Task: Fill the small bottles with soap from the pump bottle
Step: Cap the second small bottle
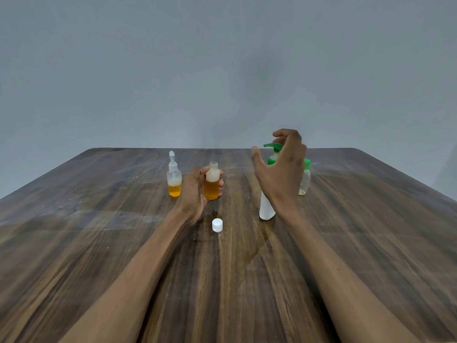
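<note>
My left hand (194, 188) grips a small uncapped bottle (212, 180), upright, with orange soap below and white foam near its neck. Its white cap (217, 224) lies on the table just in front. The white pump bottle (267, 206) with a green pump head (273, 147) stands to the right. My right hand (282, 167) hovers over and in front of the pump, fingers spread, holding nothing. A second small bottle (174, 178) with a white spray top, partly filled with orange soap, stands to the left. A third small bottle (304, 180) with a green cap stands behind my right hand and looks nearly empty.
All of it rests on a dark wooden table (99, 243) facing a plain grey wall. A wet smear (257, 246) marks the wood in front of the pump bottle.
</note>
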